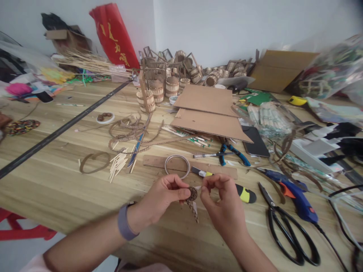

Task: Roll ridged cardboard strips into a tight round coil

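Between thumb and fingers, my left hand pinches a small dark round coil. A patterned strip hangs down from the coil. My right hand is closed in a pinch just right of it, at a thin pale piece beside the coil. Just beyond my hands lies a ring of clear tape. A yellow and black utility knife is partly hidden behind my right hand.
Black scissors and a blue glue gun lie at the right. Farther back are blue-handled pliers, cardboard sheets, curled strips and small slatted baskets. Short sticks lie left of centre.
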The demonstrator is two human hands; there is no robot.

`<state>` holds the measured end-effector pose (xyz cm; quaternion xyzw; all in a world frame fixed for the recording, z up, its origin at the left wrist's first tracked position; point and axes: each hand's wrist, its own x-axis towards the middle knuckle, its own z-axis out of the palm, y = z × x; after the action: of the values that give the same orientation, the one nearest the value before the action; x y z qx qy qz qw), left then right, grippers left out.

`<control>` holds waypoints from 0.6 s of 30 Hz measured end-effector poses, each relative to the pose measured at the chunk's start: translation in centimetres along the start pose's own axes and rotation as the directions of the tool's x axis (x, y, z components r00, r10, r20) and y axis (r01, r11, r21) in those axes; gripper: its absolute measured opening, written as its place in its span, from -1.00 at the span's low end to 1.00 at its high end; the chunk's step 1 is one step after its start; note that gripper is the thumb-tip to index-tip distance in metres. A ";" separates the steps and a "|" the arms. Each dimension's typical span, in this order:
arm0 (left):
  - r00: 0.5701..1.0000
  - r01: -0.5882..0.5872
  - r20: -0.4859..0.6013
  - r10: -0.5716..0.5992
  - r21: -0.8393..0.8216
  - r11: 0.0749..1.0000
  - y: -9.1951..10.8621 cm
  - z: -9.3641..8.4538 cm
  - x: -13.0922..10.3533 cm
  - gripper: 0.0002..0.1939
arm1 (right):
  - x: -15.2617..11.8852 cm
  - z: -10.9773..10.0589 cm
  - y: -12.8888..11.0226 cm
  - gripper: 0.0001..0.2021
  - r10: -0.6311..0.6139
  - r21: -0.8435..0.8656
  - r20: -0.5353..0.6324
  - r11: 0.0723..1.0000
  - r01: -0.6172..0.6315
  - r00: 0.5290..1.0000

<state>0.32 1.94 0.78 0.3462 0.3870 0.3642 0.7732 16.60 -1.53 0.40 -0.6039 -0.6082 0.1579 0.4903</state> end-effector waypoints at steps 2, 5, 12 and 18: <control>0.998 0.035 0.051 -0.034 -0.026 0.999 0.0 0.0 0.0 -0.55 | 0.4 -0.2 0.4 -0.86 0.022 0.013 0.007 1.000 -0.022 1.000; 0.994 0.071 0.084 -0.066 -0.062 0.996 0.2 0.0 -0.1 -0.53 | 0.8 -0.5 0.9 -0.90 0.028 -0.005 0.023 1.000 -0.028 0.999; 0.997 0.016 0.072 -0.011 -0.069 0.997 0.5 -0.4 0.0 -0.53 | 1.3 -1.2 0.9 -0.89 -0.120 -0.134 0.025 0.983 0.122 0.992; 0.994 -0.063 0.092 0.062 0.008 0.998 0.2 -0.9 0.1 -0.57 | 1.0 -1.6 0.7 -0.87 -0.110 -0.149 0.102 0.981 0.124 0.989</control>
<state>-0.42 2.36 0.47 0.3787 0.3423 0.3698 0.7763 18.46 -1.08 1.02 -0.5955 -0.6753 0.1089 0.4213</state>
